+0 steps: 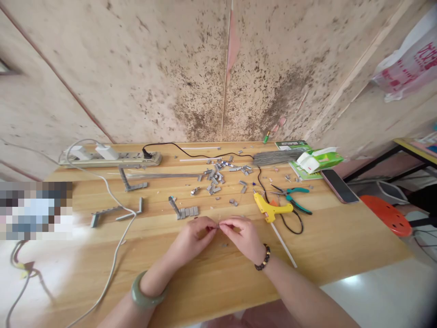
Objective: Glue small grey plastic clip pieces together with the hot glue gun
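Pinching a tiny grey piece point(217, 226) between left hand point(191, 239) and right hand point(244, 235), fingers drawn narrow, low over the table point(205, 291), with angled grey assemblies point(189, 212) joined, and plenty of loose grey bits point(214, 177) beyond!

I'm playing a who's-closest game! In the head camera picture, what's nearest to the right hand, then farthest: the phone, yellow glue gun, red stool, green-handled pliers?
From the right hand:
1. Yellow glue gun, just right
2. Green-handled pliers, right of that
3. Phone, farther right
4. Red stool, farthest right
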The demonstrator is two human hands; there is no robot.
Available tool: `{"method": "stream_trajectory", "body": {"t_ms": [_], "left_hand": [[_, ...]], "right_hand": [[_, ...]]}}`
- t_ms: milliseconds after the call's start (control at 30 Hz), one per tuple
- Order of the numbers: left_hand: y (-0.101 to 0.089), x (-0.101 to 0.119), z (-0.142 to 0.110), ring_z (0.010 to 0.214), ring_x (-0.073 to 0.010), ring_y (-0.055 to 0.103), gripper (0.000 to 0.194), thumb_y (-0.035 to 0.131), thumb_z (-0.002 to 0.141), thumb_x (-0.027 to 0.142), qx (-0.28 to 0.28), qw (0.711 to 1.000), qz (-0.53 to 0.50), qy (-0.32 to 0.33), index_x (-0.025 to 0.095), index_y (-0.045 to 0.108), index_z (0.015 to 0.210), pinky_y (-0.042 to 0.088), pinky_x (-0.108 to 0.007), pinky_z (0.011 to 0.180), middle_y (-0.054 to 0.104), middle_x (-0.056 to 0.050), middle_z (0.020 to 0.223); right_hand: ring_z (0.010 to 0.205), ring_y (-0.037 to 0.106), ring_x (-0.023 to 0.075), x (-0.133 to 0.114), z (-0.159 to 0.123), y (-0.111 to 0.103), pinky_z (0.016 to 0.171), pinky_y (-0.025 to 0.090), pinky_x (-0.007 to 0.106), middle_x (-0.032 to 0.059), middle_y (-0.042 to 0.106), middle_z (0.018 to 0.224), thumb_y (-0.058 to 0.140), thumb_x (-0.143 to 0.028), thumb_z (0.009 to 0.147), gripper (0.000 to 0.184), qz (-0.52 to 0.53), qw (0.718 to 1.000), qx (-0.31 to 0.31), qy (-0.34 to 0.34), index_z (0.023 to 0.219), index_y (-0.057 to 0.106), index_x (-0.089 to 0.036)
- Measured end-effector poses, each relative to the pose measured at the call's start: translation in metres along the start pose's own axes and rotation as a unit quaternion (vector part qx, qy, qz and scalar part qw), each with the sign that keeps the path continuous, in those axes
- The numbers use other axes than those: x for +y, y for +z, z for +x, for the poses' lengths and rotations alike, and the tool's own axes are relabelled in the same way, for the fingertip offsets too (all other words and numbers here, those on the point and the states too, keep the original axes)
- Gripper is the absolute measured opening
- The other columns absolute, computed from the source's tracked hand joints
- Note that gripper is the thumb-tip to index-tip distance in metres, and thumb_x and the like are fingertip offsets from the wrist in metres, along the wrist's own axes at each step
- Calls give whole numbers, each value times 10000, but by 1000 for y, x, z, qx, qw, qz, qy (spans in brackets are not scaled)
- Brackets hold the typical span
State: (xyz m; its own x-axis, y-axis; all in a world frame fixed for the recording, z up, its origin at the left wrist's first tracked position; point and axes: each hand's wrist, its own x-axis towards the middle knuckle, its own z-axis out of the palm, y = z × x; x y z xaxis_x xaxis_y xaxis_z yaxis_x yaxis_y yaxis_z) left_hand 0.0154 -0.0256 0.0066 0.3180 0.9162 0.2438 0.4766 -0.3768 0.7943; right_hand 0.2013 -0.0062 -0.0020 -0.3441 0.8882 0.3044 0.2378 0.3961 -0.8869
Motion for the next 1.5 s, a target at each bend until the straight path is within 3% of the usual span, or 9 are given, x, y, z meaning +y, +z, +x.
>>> {"method": "stream_trajectory", "body": {"t_ms": [267,500,833,967,1167,1500], "left_hand": [[2,2,-1,756,-150,634,146,495,873,171,-12,1000,13,13,188,639,863,492,-263,707,690,-47,812],[5,1,-1,761,-148,636,144,500,866,165,-8,1000,19,22,193,641,858,491,-258,709,695,-45,814],[5,4,-1,734,-142,618,139,502,861,170,-19,1000,18,-1,188,636,828,483,-251,693,681,-36,790],[4,3,-2,749,-149,622,142,505,868,203,-15,1000,-5,-16,186,645,853,491,-259,697,687,-47,815],[2,3,0,740,-148,631,148,517,871,217,-18,1000,-13,-2,189,659,841,493,-256,701,690,-43,799],[6,1,-1,756,-149,621,126,517,851,149,-20,999,49,13,188,635,831,467,-258,728,690,-33,811]], "right_hand": [[719,660,158,-2,2,-2,656,525,247,27,727,785,616,-265,837,127,32,998,-30,50,803,729,-217],[698,638,158,-1,-1,0,672,515,260,33,706,756,588,-183,816,129,-11,1000,-16,3,793,712,-210],[715,639,161,0,-4,0,690,507,271,36,703,775,569,-166,829,142,-50,998,-24,-13,827,705,-207],[738,654,163,0,-2,0,681,526,264,38,719,814,610,-238,833,115,-9,1000,-23,15,849,722,-218],[623,645,146,4,0,0,570,516,237,20,711,713,611,-322,829,166,77,990,-55,101,821,727,-204],[752,641,161,0,-5,-1,701,503,264,56,709,838,537,-199,867,186,-72,996,-51,-7,913,717,-197]]}}
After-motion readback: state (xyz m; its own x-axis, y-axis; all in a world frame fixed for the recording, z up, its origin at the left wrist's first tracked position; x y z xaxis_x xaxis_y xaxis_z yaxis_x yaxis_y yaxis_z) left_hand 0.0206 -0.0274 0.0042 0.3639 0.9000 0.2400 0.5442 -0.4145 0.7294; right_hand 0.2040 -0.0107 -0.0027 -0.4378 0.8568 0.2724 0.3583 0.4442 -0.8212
